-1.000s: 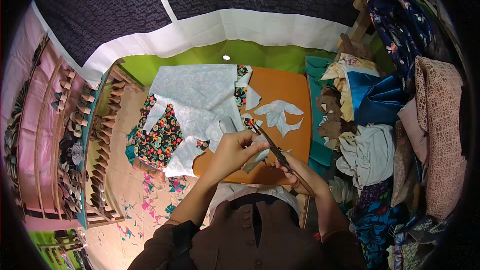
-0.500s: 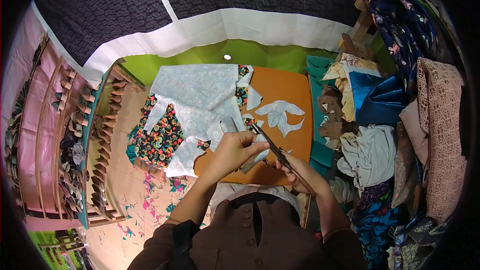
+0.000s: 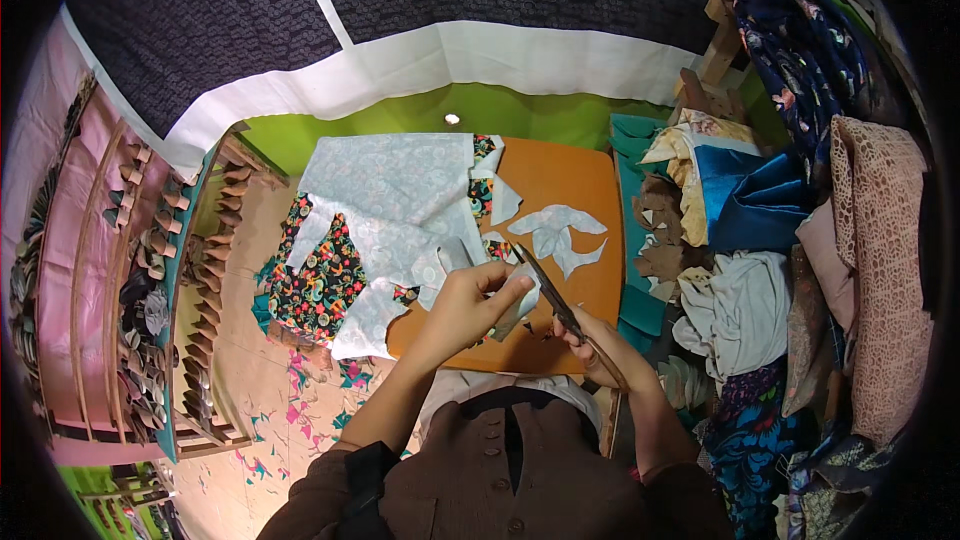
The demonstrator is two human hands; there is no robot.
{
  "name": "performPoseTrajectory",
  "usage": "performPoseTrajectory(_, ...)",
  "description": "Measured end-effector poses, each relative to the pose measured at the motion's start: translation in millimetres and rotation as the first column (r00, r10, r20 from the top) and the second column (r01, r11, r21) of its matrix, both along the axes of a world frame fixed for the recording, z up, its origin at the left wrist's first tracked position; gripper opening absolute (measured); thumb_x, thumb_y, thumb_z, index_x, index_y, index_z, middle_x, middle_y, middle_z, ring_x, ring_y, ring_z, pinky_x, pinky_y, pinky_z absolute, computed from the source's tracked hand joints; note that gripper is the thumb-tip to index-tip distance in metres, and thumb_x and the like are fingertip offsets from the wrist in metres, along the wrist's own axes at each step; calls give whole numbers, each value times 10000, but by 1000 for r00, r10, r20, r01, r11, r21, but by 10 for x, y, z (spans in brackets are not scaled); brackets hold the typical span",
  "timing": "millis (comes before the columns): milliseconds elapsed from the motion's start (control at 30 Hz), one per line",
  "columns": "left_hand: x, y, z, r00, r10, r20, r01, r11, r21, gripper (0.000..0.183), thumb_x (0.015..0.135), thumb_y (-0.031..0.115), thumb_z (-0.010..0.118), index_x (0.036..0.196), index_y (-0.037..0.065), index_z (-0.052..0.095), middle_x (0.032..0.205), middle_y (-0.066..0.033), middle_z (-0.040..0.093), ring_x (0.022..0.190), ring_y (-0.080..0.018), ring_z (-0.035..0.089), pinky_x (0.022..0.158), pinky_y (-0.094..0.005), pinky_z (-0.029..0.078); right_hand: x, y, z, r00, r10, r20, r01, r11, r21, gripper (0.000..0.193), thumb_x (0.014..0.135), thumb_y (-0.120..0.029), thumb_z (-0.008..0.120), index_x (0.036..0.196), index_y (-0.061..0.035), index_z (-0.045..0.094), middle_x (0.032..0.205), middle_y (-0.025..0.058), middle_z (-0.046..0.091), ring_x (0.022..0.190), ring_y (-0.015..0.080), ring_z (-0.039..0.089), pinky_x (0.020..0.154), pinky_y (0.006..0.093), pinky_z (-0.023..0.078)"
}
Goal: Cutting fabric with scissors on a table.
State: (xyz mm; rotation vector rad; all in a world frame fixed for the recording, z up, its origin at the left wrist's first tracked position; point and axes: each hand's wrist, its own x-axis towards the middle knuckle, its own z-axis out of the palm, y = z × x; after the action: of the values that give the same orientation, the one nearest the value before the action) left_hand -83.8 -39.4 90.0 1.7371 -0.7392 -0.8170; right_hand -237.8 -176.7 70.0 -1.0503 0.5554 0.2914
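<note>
My left hand [image 3: 468, 302] is closed, thumb against fingers, on a small white-backed fabric piece [image 3: 527, 292]. My right hand [image 3: 598, 348] grips long dark scissors [image 3: 560, 308], their blades pointing away from me beside that piece. Whether the blades touch the fabric I cannot tell. Beneath both hands is an orange-brown work surface [image 3: 560, 165]. A large pale-backed cloth [image 3: 385, 180] spreads over its left part, its black floral side [image 3: 320, 290] showing where it is folded or cut. Cut white-backed shapes [image 3: 555, 230] lie beyond the scissors.
Shelves holding rows of wooden shoe-shaped forms [image 3: 205, 280] stand at left. Colourful scraps [image 3: 300, 395] litter the floor. To the right are teal material [image 3: 640, 315], brown cut pieces [image 3: 660, 215], blue satin [image 3: 750, 195], a white cloth heap [image 3: 740, 305] and hanging textured fabric [image 3: 885, 270].
The scissor tips have shifted slightly to the right, and the blades stand a little steeper. My left hand, with the fabric piece, has barely moved.
</note>
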Motion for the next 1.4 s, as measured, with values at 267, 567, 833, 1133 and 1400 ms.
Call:
performPoseTrajectory(267,-76,-26,6,994,65,83,-58,995,-83,278,815,263,555,860,-8,595,617,-64,570,529,-78,502,506,-234,418,-29,121,-83,967,60,249,38,929,-369,308,891,-353,366,858,-64,469,671,-49,339,503,-9,300,396,99,239)
performPoseTrajectory(567,-94,10,48,996,36,77,-38,999,26,261,795,239,566,824,-17,604,548,-66,530,492,-59,423,442,-235,340,-14,113,-108,960,86,267,33,910,-413,297,891,-335,373,816,-67,476,635,-62,325,477,-22,288,383,111,227)
performPoseTrajectory(833,-104,22,27,995,84,57,-83,996,-7,263,791,245,576,813,-15,610,524,-36,509,496,-46,408,437,-228,326,-80,115,-153,969,118,215,-13,901,-434,237,871,-300,417,886,-68,464,690,-55,340,492,-12,287,398,123,231)
performPoseTrajectory(1133,-151,16,118,997,33,77,-37,998,50,230,793,210,595,730,-11,611,547,11,523,520,-25,425,449,-201,342,2,175,29,993,-115,-7,115,993,-27,272,885,-337,394,831,-84,478,648,-63,338,457,-15,286,374,128,226)
performPoseTrajectory(1400,-134,50,67,996,24,89,-24,1000,8,205,799,181,586,734,-13,605,547,23,505,518,-24,420,445,-200,337,35,180,102,996,-73,-51,71,997,-44,284,890,-322,369,786,-80,475,615,-64,349,409,-26,299,359,102,220)
